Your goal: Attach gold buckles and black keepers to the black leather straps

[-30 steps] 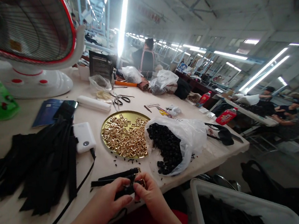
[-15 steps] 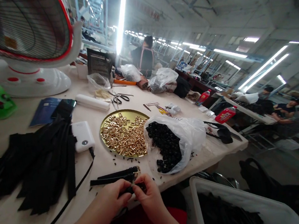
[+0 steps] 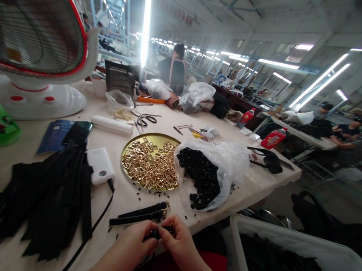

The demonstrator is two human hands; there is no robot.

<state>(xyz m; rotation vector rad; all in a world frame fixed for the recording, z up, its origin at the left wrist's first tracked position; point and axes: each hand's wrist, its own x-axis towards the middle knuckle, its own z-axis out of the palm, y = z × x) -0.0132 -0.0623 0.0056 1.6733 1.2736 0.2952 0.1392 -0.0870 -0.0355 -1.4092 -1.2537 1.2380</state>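
My left hand point(image 3: 137, 241) and my right hand point(image 3: 177, 238) meet at the table's near edge, both closed on one black strap point(image 3: 154, 234). Most of that strap is hidden by the fingers. Just beyond them lie black straps point(image 3: 138, 215) with gold buckles point(image 3: 165, 206) at their right ends. A round gold tray point(image 3: 164, 136) farther back holds a heap of small gold buckles point(image 3: 148, 168). To its right, a clear plastic bag point(image 3: 228, 156) lies with its mouth turned this way, full of small black loops point(image 3: 201, 175).
A pile of black straps point(image 3: 57, 199) covers the left of the table, beside a white power bank point(image 3: 100, 165) with a black cable. Behind stand a fan point(image 3: 47, 97) and scissors point(image 3: 146, 118). A white bin point(image 3: 288, 232) is at lower right. People point(image 3: 176, 70) are farther off.
Both hands have come slightly nearer to me and a little to the left, away from the buckled straps. The fingers have shifted on the black strap. The table items stay put.
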